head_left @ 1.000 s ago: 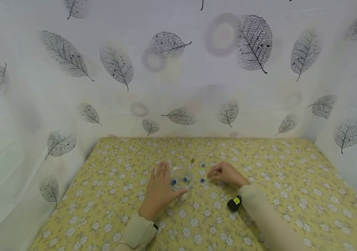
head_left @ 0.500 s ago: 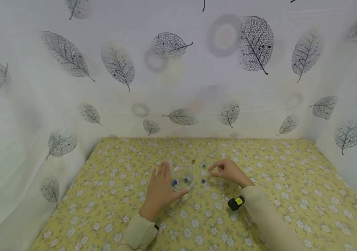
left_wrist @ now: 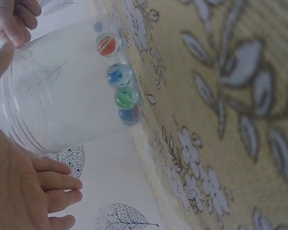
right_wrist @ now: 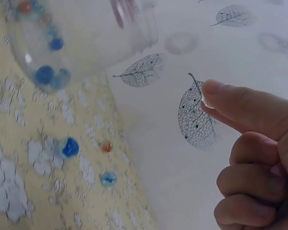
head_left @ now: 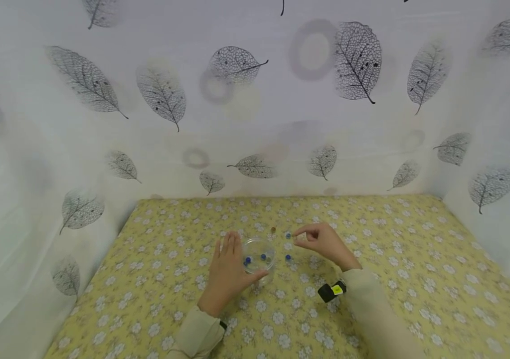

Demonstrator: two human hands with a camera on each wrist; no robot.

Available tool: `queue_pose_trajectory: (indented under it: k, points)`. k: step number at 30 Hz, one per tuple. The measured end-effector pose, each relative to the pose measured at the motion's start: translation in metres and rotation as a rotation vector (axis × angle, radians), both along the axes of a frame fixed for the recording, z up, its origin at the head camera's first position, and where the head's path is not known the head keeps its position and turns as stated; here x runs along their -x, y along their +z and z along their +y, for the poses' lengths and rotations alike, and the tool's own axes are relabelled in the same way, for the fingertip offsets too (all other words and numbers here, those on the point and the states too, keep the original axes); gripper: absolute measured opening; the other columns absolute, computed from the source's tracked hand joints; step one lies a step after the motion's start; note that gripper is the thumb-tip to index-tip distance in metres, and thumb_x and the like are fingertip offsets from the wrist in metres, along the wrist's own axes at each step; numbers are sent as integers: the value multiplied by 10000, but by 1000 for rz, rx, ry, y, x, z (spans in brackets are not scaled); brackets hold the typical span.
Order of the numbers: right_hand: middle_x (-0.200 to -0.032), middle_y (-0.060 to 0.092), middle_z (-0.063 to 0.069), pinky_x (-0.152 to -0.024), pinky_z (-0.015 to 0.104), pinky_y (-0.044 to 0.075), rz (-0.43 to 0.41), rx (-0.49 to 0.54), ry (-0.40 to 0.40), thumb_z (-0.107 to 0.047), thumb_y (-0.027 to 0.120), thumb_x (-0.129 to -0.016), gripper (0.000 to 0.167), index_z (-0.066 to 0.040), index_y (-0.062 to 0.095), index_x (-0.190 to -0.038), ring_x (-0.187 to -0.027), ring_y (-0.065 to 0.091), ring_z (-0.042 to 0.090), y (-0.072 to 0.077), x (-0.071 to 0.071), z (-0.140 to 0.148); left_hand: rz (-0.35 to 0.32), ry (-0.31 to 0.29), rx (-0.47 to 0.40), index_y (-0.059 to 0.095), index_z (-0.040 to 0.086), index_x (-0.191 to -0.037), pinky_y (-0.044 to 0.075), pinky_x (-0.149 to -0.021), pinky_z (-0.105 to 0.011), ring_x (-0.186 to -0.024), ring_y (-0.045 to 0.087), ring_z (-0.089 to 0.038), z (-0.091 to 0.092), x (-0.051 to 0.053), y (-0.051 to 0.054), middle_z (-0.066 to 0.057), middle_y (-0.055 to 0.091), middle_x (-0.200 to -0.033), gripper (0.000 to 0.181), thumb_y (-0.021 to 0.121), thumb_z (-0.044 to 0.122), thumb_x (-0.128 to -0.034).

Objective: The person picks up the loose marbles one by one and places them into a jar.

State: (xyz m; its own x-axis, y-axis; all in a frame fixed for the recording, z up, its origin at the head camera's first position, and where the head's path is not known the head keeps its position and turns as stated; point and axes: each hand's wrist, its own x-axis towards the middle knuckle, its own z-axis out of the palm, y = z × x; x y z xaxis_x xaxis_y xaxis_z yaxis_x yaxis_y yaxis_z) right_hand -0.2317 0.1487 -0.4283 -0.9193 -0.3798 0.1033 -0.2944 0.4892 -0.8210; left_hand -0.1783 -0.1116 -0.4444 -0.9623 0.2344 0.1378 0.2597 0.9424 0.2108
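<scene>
A clear plastic jar [head_left: 259, 244] stands upright on the cloth with several glass marbles at its bottom, among them a green one [left_wrist: 126, 97] and a red-and-white one [left_wrist: 108, 44]. My left hand [head_left: 227, 271] rests against the jar's left side, fingers straight and thumb along the near rim. To the right of the jar, my right hand [head_left: 324, 244] pinches a small clear marble [right_wrist: 206, 101] between thumb and index finger, mostly covered by them. On the cloth near that hand lie a dark blue marble [head_left: 288, 258], a pale blue marble [head_left: 288, 235] and an orange-brown marble [head_left: 273, 230].
Yellow floral cloth [head_left: 156, 299] covers the table. White sheeting with a leaf print [head_left: 255, 114] hangs behind and at both sides. A black device with a yellow label [head_left: 332, 290] sits at the right wrist.
My right hand has risen a little and moved slightly away from me, toward the pale blue marble. The left hand stays at the jar. The head view has shifted slightly.
</scene>
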Motion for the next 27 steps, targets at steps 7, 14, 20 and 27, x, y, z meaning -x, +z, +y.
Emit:
queue_pose_trajectory:
  k: [7, 14, 20, 27]
  points:
    - [-494, 318, -63, -639, 241, 463, -17, 34, -1, -150, 673, -868, 235, -37, 702, -1071, -397, 204, -7, 16, -16, -22, -21, 1, 2, 213, -66, -1467, 176, -1171, -537, -1441, 184, -361, -1, 0, 2, -247, 199, -1531, 1142, 541, 755, -744]
    - [-492, 314, -67, -669, 219, 484, -11, 39, 42, -156, 677, -864, 227, -47, 706, -1062, -399, 203, -29, 12, -24, -43, -25, 1, -3, 214, -66, -1467, 171, -1172, -538, -1442, 187, -357, -1, 1, 2, -247, 205, -1530, 1154, 540, 764, -736]
    - [-493, 311, -72, -567, 208, 443, 0, 49, 101, -227, 694, -852, 254, -58, 714, -1042, -405, 224, 7, 3, -25, -54, -20, -5, 1, 216, -71, -1465, 180, -1167, -545, -1434, 205, -370, -3, 1, 1, -253, 214, -1525, 1151, 541, 761, -739]
    - [-496, 334, -77, -472, 194, 379, 11, 63, 141, -199, 694, -852, 225, -71, 718, -1035, -415, 235, 4, -2, -25, -59, -28, -23, -32, 225, -71, -1463, 172, -1167, -548, -1435, 200, -372, -2, 2, 2, -258, 217, -1525, 1134, 569, 734, -743]
